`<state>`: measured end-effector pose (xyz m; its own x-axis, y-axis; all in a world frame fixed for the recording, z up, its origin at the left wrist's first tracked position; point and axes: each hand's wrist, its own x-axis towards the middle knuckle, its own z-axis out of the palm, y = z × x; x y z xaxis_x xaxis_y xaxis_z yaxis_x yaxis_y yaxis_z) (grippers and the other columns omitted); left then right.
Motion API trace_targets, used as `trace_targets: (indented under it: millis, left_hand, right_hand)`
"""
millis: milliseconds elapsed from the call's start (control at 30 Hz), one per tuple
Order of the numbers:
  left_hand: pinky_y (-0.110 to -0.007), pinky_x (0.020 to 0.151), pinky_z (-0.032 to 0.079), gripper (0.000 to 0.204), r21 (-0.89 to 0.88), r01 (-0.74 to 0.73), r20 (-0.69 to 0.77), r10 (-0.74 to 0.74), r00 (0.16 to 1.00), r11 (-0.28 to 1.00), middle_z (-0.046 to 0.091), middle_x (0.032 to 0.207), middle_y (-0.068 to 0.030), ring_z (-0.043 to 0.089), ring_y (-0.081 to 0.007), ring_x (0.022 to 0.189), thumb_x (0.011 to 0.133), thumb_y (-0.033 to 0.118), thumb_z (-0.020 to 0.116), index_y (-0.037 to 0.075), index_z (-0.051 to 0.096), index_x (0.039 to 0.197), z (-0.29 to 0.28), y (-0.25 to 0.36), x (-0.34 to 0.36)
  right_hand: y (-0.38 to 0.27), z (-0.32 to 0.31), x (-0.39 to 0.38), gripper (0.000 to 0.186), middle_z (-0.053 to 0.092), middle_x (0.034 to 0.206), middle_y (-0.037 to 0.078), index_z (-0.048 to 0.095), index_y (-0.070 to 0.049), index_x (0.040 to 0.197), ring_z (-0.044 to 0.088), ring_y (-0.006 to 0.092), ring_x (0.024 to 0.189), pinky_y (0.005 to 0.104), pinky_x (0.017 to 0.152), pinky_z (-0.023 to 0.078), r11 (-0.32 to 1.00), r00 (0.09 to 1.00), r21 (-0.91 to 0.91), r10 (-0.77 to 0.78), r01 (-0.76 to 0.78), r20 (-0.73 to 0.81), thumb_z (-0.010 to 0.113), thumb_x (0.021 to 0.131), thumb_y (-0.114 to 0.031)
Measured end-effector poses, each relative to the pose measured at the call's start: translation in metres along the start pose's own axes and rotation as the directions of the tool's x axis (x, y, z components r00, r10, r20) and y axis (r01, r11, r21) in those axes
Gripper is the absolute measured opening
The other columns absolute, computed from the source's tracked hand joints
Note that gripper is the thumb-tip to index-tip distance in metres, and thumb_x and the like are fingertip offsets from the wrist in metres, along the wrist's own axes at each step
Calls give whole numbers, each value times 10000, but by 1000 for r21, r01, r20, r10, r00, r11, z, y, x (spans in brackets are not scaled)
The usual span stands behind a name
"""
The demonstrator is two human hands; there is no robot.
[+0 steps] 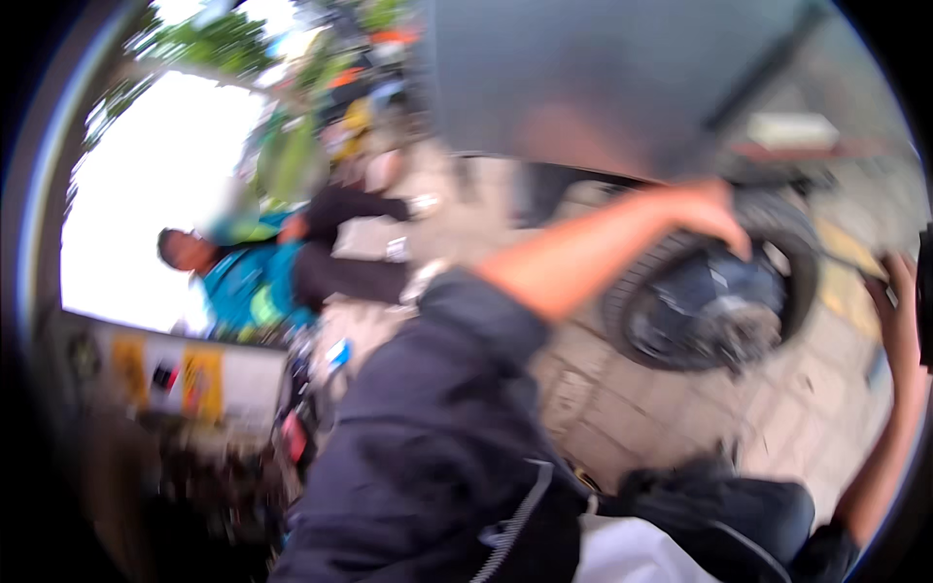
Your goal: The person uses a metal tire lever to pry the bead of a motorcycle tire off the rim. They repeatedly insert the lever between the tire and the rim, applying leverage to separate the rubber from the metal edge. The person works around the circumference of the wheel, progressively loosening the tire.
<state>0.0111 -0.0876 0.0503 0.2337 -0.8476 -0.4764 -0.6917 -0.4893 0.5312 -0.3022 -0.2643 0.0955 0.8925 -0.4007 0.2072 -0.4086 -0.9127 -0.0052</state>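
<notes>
A wheel with a black tire stands or lies on the paving in front of me; motion blur hides which. Its dark hub looks dusty and worn. My left hand reaches across to the tire's far edge, with its fingers bent over the rubber and gripping it. Off to the right, my right hand is curled round the end of a thin dark rod that runs toward the wheel. The kind of rod cannot be made out.
Beyond the wheel rises a large dark grey panel. Pale paving bricks cover the ground. At the left sits a person in a teal top, near a light cabinet with yellow panels. A white block lies at the far right.
</notes>
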Motion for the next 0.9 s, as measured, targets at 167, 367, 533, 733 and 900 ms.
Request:
trace_targets:
  millis: [167, 367, 533, 733, 900]
  left_hand:
    - [-325, 911, 482, 616, -256, -206, -65, 196, 978, 944, 630, 1119, -164, 617, -230, 1006, 670, 141, 744, -60, 548, 1218, -6, -42, -23]
    - [-338, 805, 513, 594, -148, -52, 33, 57, 998, 988, 642, 1012, -178, 636, -240, 900, 663, 201, 725, -67, 579, 1173, -6, -28, 4]
    - [-348, 643, 516, 559, -124, -38, -1, 38, 999, 992, 662, 853, -176, 644, -244, 714, 596, 292, 743, -87, 665, 998, 1, -36, 3]
    - [-344, 626, 506, 584, -112, -114, -46, 109, 993, 987, 657, 835, -178, 638, -239, 699, 588, 324, 742, -103, 662, 979, 2, -47, 7]
    - [-345, 669, 507, 555, -42, -146, -87, 142, 986, 988, 657, 830, -173, 631, -233, 710, 578, 339, 754, -114, 659, 884, 5, -46, 15]
  right_hand:
    - [-85, 13, 28, 190, 654, 832, 185, 647, -11, 847, 631, 372, 836, 449, 734, 496, 994, 987, 83, 60, -73, 150, 625, 863, -199]
    - [-109, 58, -10, 290, 646, 860, 238, 624, 40, 959, 636, 359, 865, 444, 798, 481, 782, 864, 480, 143, -398, 483, 518, 942, -230]
    - [-180, 115, -47, 399, 611, 794, 104, 614, 42, 1002, 565, 197, 751, 351, 741, 461, 108, 632, 633, 302, -767, 714, 452, 1000, -323]
    - [-275, 110, -57, 319, 523, 708, 27, 553, -27, 924, 510, 136, 590, 281, 529, 426, -465, 481, 562, 291, -685, 827, 420, 1024, -299]
    - [-332, 130, -24, 311, 533, 746, 41, 539, -23, 1030, 528, 149, 632, 293, 500, 417, -637, 417, 583, 412, -504, 810, 388, 1025, -294]
